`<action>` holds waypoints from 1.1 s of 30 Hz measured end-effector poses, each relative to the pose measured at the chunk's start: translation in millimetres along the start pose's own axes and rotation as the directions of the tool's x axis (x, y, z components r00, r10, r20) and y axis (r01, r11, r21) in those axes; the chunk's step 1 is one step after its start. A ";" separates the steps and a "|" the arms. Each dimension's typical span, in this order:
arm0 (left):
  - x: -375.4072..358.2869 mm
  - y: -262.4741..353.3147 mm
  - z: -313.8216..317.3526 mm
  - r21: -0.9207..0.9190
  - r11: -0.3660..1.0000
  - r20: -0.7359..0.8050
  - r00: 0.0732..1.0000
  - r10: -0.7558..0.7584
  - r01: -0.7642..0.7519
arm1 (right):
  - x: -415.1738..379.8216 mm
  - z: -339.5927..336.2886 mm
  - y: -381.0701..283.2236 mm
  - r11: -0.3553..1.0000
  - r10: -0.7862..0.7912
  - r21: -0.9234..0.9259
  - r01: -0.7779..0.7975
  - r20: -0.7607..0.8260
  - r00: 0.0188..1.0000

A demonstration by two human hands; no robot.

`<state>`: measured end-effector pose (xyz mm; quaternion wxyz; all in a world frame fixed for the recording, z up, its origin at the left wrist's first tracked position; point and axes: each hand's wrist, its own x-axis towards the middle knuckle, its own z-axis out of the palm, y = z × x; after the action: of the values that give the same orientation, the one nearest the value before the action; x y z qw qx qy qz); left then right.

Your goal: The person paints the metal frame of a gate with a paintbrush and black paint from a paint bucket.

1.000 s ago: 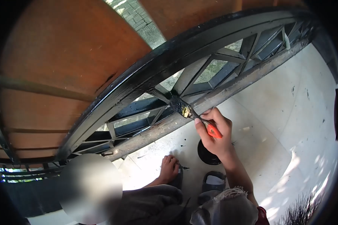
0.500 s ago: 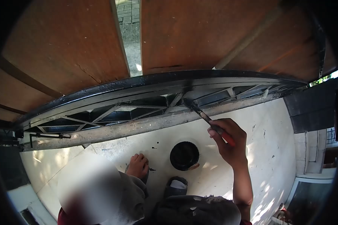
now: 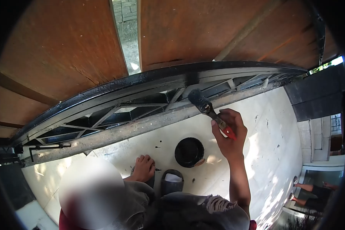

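Note:
A paintbrush (image 3: 212,111) with a red-tipped handle and dark, paint-coated bristles is gripped in my right hand (image 3: 233,132). Its bristle end is in front of the metal gate's lower frame (image 3: 165,85), close to a fresh-looking black patch; whether they touch is hard to tell. Below that hand, on the floor, sits a round black paint container (image 3: 189,152), dark inside. My left hand (image 3: 143,168) rests low by my left foot, fingers extended side by side, with no object visible in it. A dark slipper (image 3: 171,183) is on my other foot.
Brown panels (image 3: 180,30) rise above the gate's frame. A concrete ledge (image 3: 115,128) runs under it, with a bolt latch (image 3: 50,147) at left. Dark paint spots mark the pale tile floor (image 3: 264,153). Another person's legs (image 3: 308,193) show at far right. A blurred patch covers the lower left.
My right hand has turned the paintbrush, so its broad bristle face now shows. The view has shifted slightly, and another person's legs have come into view at right. My left hand stays low.

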<state>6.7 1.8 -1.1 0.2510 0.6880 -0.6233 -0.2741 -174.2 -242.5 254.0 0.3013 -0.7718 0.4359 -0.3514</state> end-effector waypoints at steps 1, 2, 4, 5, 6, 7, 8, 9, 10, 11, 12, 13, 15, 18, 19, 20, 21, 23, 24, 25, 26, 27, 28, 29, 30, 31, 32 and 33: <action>1.2 -0.6 -0.3 -0.014 1.000 -0.007 1.000 0.003 -0.003 | 2.7 3.8 7.4 0.998 -0.062 0.031 0.062 -0.022 0.998; 1.7 -1.2 -0.9 -0.015 1.000 -0.008 1.000 -0.005 0.004 | 6.0 7.5 13.3 0.990 -0.125 0.060 0.127 -0.042 0.991; 1.1 -0.9 -1.7 -0.053 0.998 -0.004 1.000 -0.019 0.018 | 11.0 16.2 19.8 0.985 -0.130 0.103 0.135 -0.052 0.990; 0.9 -0.7 -1.4 -0.056 0.998 -0.010 0.999 -0.030 0.030 | 13.0 20.5 24.6 0.974 -0.072 0.211 0.080 -0.047 0.996; 0.6 -0.8 -1.4 -0.060 0.998 -0.018 1.000 -0.018 0.017 | 15.6 24.5 27.6 0.948 -0.013 0.318 0.023 -0.035 0.999; 0.7 -1.0 -2.1 -0.064 0.998 -0.029 1.000 -0.008 0.007 | 19.4 28.7 28.9 0.946 -0.019 0.324 0.025 -0.022 1.000; 0.6 -1.4 -2.3 -0.065 0.998 -0.039 0.999 -0.025 0.023 | 23.3 33.3 29.9 0.923 0.028 0.384 -0.014 -0.030 0.999; 0.5 -1.2 -2.4 -0.060 0.998 -0.042 0.999 -0.018 0.015 | 26.8 37.6 30.6 0.895 0.075 0.443 -0.053 -0.031 0.997; 0.2 -0.3 -2.0 -0.058 0.998 -0.046 0.999 -0.011 0.008 | 29.7 37.6 28.9 0.893 0.066 0.446 -0.055 -0.008 0.998; -0.3 0.0 -1.2 -0.066 0.997 -0.059 0.998 -0.032 0.028 | 32.6 32.5 24.5 0.985 -0.040 0.168 0.044 -0.027 0.999; -0.8 -0.3 -0.8 -0.056 0.998 -0.055 0.998 -0.018 0.015 | 35.1 26.9 20.0 0.981 -0.155 -0.122 0.152 -0.017 0.988; -0.8 -0.9 -1.4 -0.044 0.999 -0.050 0.999 -0.003 0.001 | 34.0 21.6 16.0 0.986 -0.097 -0.134 0.095 -0.012 0.995; -0.9 0.8 -5.2 -0.057 0.998 -0.054 0.998 -0.015 0.012 | 31.9 12.1 13.1 0.993 -0.065 -0.103 0.063 -0.011 0.998; -0.5 0.5 -7.1 -0.063 0.998 -0.042 0.999 -0.016 0.013 | 35.0 21.6 11.1 0.988 -0.143 -0.055 0.143 0.000 0.990; -1.6 0.7 -6.1 -0.056 0.998 -0.028 1.000 -0.011 0.010 | 38.9 29.5 13.7 0.958 -0.249 -0.144 0.250 0.029 0.968; -1.9 1.4 -5.8 -0.065 0.998 -0.032 0.999 -0.020 0.018 | 41.4 33.6 15.6 0.907 -0.350 -0.226 0.356 0.066 0.934; -2.1 2.1 -6.1 -0.063 0.998 -0.038 0.999 -0.015 0.013 | 42.2 30.7 16.1 0.916 -0.301 -0.253 0.312 0.082 0.950; -1.1 1.1 -6.3 -0.062 0.998 -0.049 0.999 -0.018 0.014 | 43.7 23.9 21.6 0.910 -0.349 -0.239 0.338 0.000 0.937; -2.3 1.0 -6.5 -0.057 0.998 -0.043 0.999 -0.018 0.016 | 43.3 19.8 17.9 0.914 -0.345 -0.235 0.329 -0.027 0.938; -2.8 1.3 -5.9 -0.052 0.999 -0.038 0.999 -0.016 0.014 | 42.5 20.5 14.0 0.955 -0.261 -0.146 0.258 -0.006 0.965; -2.6 1.6 -6.0 -0.054 0.998 -0.037 0.999 -0.016 0.014 | 45.3 24.1 15.1 0.955 -0.260 -0.148 0.257 -0.005 0.966; -2.4 1.9 -6.1 -0.047 0.999 -0.037 0.999 -0.016 0.015 | 50.9 29.3 17.4 0.938 -0.276 -0.200 0.284 0.070 0.959; -2.1 1.7 -5.8 -0.039 0.999 -0.038 0.999 -0.015 0.014 | 53.8 31.7 19.0 0.916 -0.286 -0.249 0.315 0.145 0.947; -1.6 1.5 -4.9 -0.042 0.999 -0.037 0.999 -0.013 0.011 | 55.9 27.3 13.8 0.922 -0.272 -0.246 0.299 0.140 0.952; -0.7 0.7 -4.6 -0.042 0.999 -0.037 0.999 -0.014 0.012 | 58.5 24.5 16.8 0.875 -0.389 -0.285 0.391 0.066 0.919; -2.4 0.4 -5.4 -0.043 0.999 -0.030 0.999 -0.015 0.014 | 57.5 22.8 13.2 0.915 -0.330 -0.237 0.326 0.026 0.944; -4.1 0.9 -5.9 -0.047 0.999 -0.024 1.000 -0.014 0.013 | 55.7 20.8 8.6 0.947 -0.266 -0.190 0.259 -0.010 0.964; -3.0 0.5 -7.2 -0.045 0.999 -0.009 1.000 -0.019 0.018 | 54.4 23.2 7.9 0.962 -0.236 -0.140 0.235 0.014 0.972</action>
<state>11.1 4.8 4.6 0.2670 0.6892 -0.6093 -0.2870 -138.8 -290.4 249.8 0.2016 -0.8371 0.3651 -0.3540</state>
